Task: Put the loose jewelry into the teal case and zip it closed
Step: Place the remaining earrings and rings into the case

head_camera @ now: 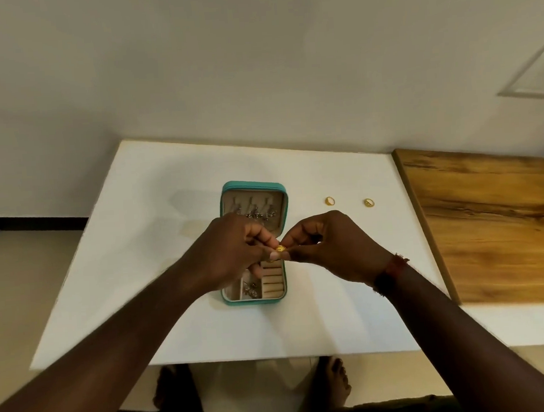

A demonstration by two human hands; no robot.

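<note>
Over the open case [252,185] on the table [156,233], the left hand [231,247] and right hand [331,246] are together pinching a gold piece [280,248], while some jewelry is lying inside and two rings [329,200] are waiting outside, with zipping apparently not yet begun.

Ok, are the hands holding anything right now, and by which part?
Both hold one small gold piece over the open teal case: the left hand pinches its left side, the right hand its right side.
</note>
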